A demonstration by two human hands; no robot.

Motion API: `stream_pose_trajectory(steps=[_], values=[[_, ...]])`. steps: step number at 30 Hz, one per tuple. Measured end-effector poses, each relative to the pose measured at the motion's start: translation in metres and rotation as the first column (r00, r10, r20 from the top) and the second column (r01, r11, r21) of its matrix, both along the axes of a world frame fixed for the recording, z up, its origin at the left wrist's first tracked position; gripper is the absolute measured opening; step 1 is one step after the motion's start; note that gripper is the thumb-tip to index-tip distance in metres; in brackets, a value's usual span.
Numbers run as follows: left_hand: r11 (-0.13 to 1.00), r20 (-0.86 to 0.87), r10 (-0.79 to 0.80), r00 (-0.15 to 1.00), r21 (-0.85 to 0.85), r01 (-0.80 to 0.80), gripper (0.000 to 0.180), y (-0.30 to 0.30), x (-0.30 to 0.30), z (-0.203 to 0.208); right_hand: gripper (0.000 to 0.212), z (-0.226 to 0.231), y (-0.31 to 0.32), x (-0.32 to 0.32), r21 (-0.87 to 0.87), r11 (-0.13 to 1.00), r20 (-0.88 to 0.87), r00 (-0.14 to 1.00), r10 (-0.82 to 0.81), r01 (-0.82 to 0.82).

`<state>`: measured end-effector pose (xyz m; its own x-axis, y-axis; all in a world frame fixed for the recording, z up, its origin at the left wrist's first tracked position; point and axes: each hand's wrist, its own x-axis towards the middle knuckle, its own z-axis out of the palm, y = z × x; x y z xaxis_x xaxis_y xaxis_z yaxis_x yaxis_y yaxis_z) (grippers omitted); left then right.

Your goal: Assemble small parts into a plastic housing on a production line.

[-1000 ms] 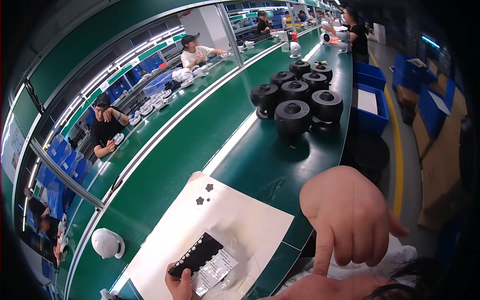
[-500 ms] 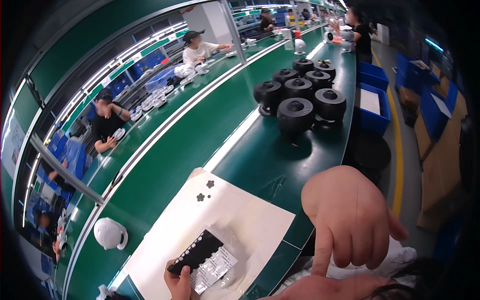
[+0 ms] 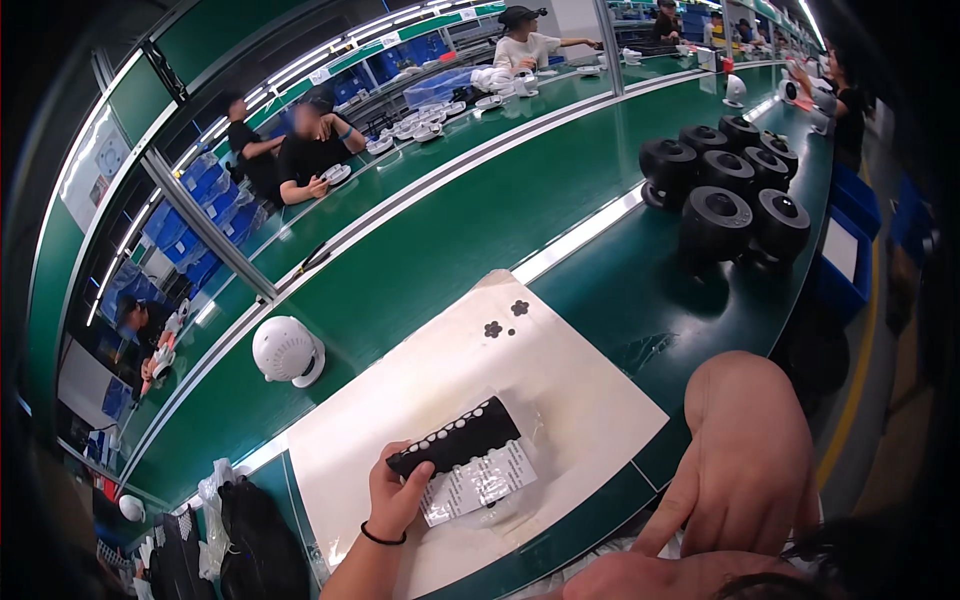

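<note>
My left hand (image 3: pixel 402 490) is closed on the near edge of a black sheet (image 3: pixel 460 440) with a row of round white dots along one edge. Against the sheet lies a clear plastic bag (image 3: pixel 522 432) with a white printed label (image 3: pixel 490 485). Both are over a large pale board (image 3: pixel 370 430) on the green bench. Two small dark flower-shaped pieces (image 3: pixel 520 307) and a tiny round one lie near the board's far corner. My right hand (image 3: pixel 750 470) hangs at the lower right, away from the board, fingers pointing down and apart, with nothing visible in it.
A white rounded device (image 3: pixel 288 350) stands left of the board. Several black round housings (image 3: pixel 716 222) are grouped at the right of the bench. Black bags (image 3: pixel 255 530) lie at the lower left. Blue bins (image 3: pixel 850 240) stand beyond the right edge. Co-workers (image 3: pixel 315 150) sit across.
The view has swung left, so the bench and its contents appear farther right. My left hand still holds the black sheet, and more of its forearm shows. My right hand's fingers look less curled.
</note>
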<state>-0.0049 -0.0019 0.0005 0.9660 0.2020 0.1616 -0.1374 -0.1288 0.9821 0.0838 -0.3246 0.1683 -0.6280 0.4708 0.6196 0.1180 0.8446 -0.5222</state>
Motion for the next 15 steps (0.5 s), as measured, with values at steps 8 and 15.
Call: stream_pose_trajectory(steps=[8, 15], values=[[1.000, 0.001, -0.013, 1.000, 0.002, 0.013, 0.022, -0.0005, 0.0024, -0.0028, 0.040, 0.0029, 0.0050, -0.0002, 0.171, 0.984, 0.110, 0.992, -0.058, 0.039], [1.000, 0.007, -0.017, 1.000, 0.014, 0.017, 0.023, -0.0015, 0.0010, -0.0011, 0.038, -0.0035, 0.0036, -0.0047, 0.082, 0.995, 0.019, 0.999, -0.051, 0.049]])
